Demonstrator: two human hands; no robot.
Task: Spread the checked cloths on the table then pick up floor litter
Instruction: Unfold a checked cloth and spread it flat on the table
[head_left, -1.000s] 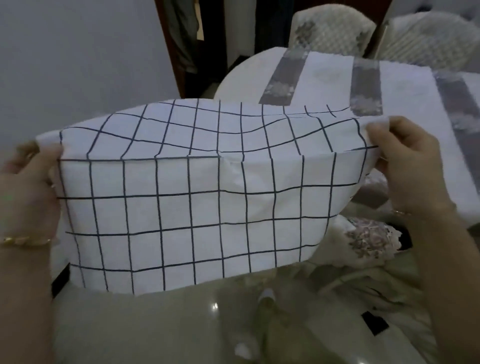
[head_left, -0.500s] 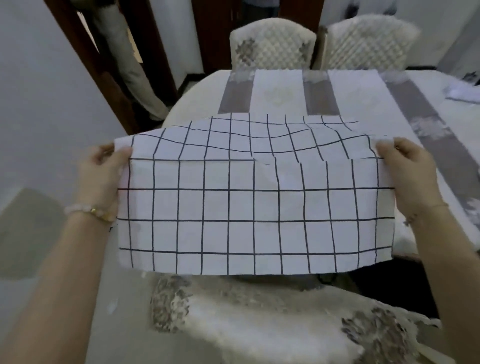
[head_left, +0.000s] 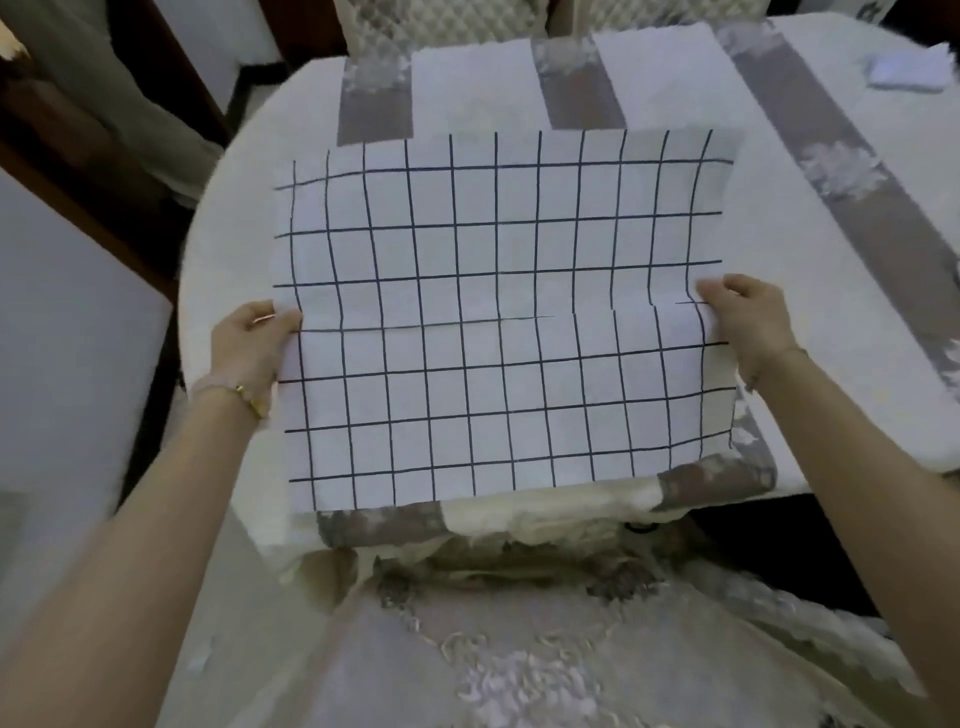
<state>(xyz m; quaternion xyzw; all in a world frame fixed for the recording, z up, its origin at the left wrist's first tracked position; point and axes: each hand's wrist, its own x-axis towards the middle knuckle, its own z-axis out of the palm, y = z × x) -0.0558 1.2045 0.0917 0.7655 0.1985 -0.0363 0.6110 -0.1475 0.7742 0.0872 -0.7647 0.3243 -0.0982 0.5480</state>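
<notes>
White black-checked cloth (head_left: 498, 312), opened flat, mid crease, over table (head_left: 649, 78)

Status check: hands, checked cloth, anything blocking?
Left hand and right hand grip checked cloth edges. Cloth over table. Nothing blocking.

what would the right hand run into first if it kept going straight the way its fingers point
The right hand grips the right edge of the checked cloth, fingers aimed left across it. Going straight on, it would most likely only push along the cloth itself, then meet the left hand on the far edge; height above the table is unclear.
</notes>
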